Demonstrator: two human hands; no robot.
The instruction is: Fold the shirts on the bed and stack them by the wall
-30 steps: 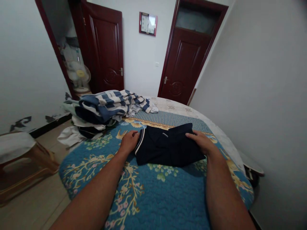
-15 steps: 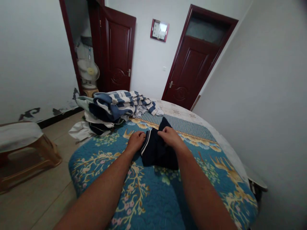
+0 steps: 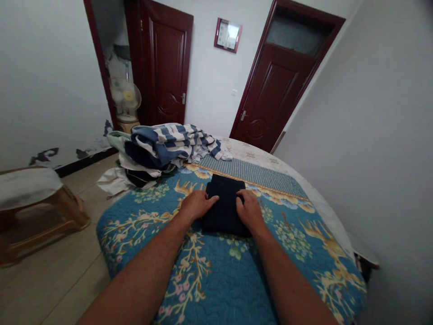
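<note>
A dark navy garment (image 3: 225,207) lies folded into a compact, roughly square bundle on the blue flowered cover (image 3: 237,289). My left hand (image 3: 196,205) is closed on its left edge, the thumb stretched over the top of the cloth and the other fingers partly hidden at the side. At the opposite edge my right hand (image 3: 248,207) pinches the cloth with bent fingers. The white-striped band of the garment does not show.
A heap of clothes, with a blue-and-white striped shirt (image 3: 182,140) on top, sits at the far left of the round table. To the left stands a brown stool (image 3: 67,207) with a pale cover. Behind are a fan (image 3: 126,95) and two dark red doors.
The garment's right part has been folded over, hiding the white-striped band and leaving a flat bundle. My hands have moved from the upper part to its two sides.
</note>
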